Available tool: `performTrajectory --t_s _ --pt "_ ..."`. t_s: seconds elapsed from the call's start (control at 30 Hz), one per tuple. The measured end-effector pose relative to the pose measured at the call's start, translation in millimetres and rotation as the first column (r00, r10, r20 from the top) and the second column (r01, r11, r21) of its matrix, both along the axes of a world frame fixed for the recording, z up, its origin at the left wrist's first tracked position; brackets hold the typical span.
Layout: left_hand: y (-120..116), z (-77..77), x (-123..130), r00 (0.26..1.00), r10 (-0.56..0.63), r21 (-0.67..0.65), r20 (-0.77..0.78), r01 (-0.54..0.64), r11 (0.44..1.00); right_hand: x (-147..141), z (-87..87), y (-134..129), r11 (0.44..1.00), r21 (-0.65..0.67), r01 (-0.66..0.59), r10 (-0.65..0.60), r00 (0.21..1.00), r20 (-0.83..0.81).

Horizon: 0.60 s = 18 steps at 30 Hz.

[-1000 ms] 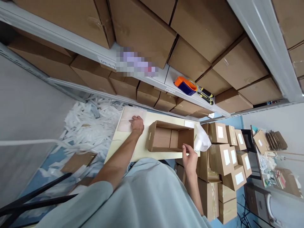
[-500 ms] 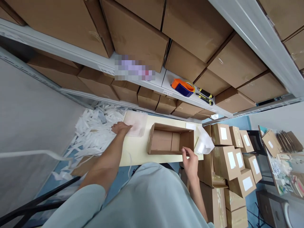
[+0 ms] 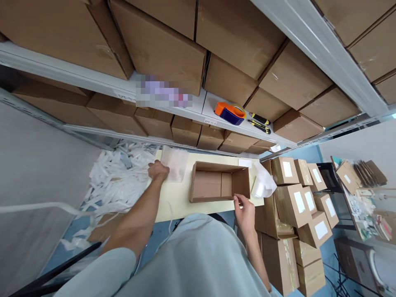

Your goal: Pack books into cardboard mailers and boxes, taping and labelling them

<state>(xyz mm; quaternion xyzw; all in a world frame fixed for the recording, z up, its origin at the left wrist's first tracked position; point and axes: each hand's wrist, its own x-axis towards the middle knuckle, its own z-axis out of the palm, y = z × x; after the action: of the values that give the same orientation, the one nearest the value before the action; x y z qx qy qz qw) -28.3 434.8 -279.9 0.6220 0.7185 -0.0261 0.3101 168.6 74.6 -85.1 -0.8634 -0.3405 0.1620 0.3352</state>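
Our left hand (image 3: pixel 159 170) lies at the left side of the translucent sheet (image 3: pixel 175 164), its fingers partly curled; we cannot tell whether they grip the sheet or only rest against it. Our right hand (image 3: pixel 245 210) is nearly closed, thumb and fingertips pinching the top of the near wall of the open box (image 3: pixel 206 184), close to that box's near right corner. The open box stands upright right of the middle of the bench (image 3: pixel 173 204), its long sides running roughly along the bench's far and near edges; inside we see bare brown cardboard, with a seam across the bottom. The sheet lies flat at the bench's far left corner, apart from the open box. Right of the box, a crumpled white wrap (image 3: pixel 264 181) lies at the bench's right edge, and a white label (image 3: pixel 245 163) sits near the far edge. Beyond the far edge, the shelf (image 3: pixel 202 108) bears rows of cardboard boxes (image 3: pixel 232 78) and, in front of them, an orange and blue tape dispenser (image 3: pixel 229 114) beside two black and yellow cutters (image 3: pixel 260 123). Past the bench's right edge we have stacked cartons (image 3: pixel 293 204), several with white labels; past its left edge spreads a heap of white strips (image 3: pixel 116 177).
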Motion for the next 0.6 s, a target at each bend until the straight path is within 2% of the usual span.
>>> performTrajectory --t_s 0.13,0.23,0.27,0.3,0.33,0.37,0.4,0.43,0.5,0.6 --pt "-19.1 32.1 1.9 0.987 0.102 0.05 0.126 -0.109 0.993 5.5 2.4 5.6 0.998 0.039 -0.042 0.045 0.997 -0.063" --pt "-29.5 70.8 -7.5 0.949 0.144 0.154 0.281 -0.193 0.969 15.7 13.7 22.1 0.992 0.077 -0.099 0.109 0.985 -0.134" --pt "-33.9 87.1 -11.0 0.907 0.152 0.181 0.393 -0.239 0.954 19.7 19.9 30.5 0.988 0.098 -0.122 0.136 0.979 -0.151" --pt "-39.4 104.8 -13.6 0.835 0.153 0.189 0.529 -0.292 0.938 23.7 27.0 40.2 0.981 0.127 -0.144 0.164 0.973 -0.16" --pt "-46.2 123.4 -14.8 0.703 0.148 0.166 0.695 -0.358 0.919 27.3 35.0 51.2 0.972 0.166 -0.167 0.194 0.968 -0.161" --pt "-54.5 142.1 -14.3 0.525 0.138 0.11 0.84 -0.413 0.904 30.3 43.3 62.9 0.959 0.212 -0.188 0.225 0.961 -0.162" --pt "-63.9 160.2 -12.0 0.363 0.136 0.039 0.922 -0.435 0.9 32.6 51.6 75.1 0.943 0.262 -0.205 0.254 0.952 -0.17" --pt "-74.3 176.9 -8.0 0.247 0.149 -0.029 0.958 -0.431 0.902 34.2 59.4 87.2 0.926 0.308 -0.22 0.287 0.939 -0.191" --pt "-95.8 203.4 3.9 0.138 0.2 -0.136 0.97 -0.374 0.917 35.3 72.2 109.2 0.893 0.38 -0.241 0.36 0.89 -0.281" --pt "-124.4 222.8 25.5 0.083 0.266 -0.231 0.96 -0.297 0.927 35.1 81.5 129.3 0.873 0.429 -0.232 0.422 0.8 -0.427"
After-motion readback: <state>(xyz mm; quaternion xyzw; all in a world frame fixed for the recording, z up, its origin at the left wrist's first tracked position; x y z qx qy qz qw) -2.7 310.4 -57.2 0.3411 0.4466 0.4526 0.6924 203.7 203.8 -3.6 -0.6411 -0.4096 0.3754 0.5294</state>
